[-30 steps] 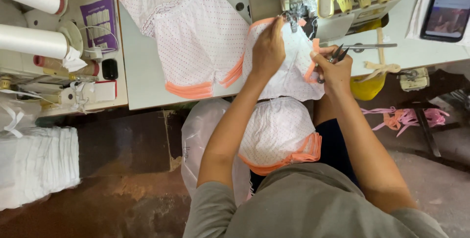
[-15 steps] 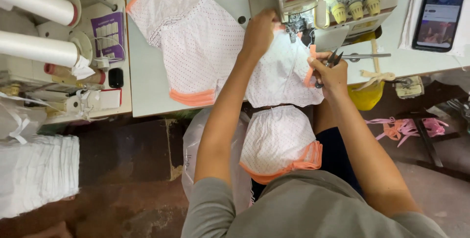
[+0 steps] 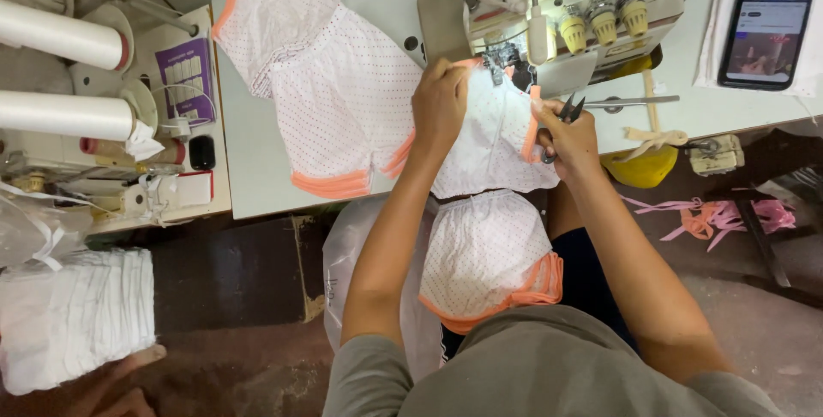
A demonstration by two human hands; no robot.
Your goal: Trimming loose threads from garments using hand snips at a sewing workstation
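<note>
My left hand (image 3: 441,104) presses a white dotted garment with orange trim (image 3: 493,147) flat on the table, right in front of the sewing machine's needle area (image 3: 501,57). My right hand (image 3: 567,130) pinches the garment's orange edge and also holds small thread snips (image 3: 567,110) between its fingers. Another piece of the same dotted cloth (image 3: 489,254) hangs down over my lap. The grey sewing machine (image 3: 566,6) stands at the back of the table.
More dotted garments (image 3: 317,83) lie spread on the table to the left. A phone (image 3: 767,23) rests at the far right. White rolls (image 3: 60,74) and a stack of white cloth (image 3: 77,318) sit at left. Orange scraps (image 3: 711,216) lie on the floor.
Both hands have stayed on the garment at the machine, with the left hand shifting slightly along the cloth. The view has moved downward and closer over the table.
</note>
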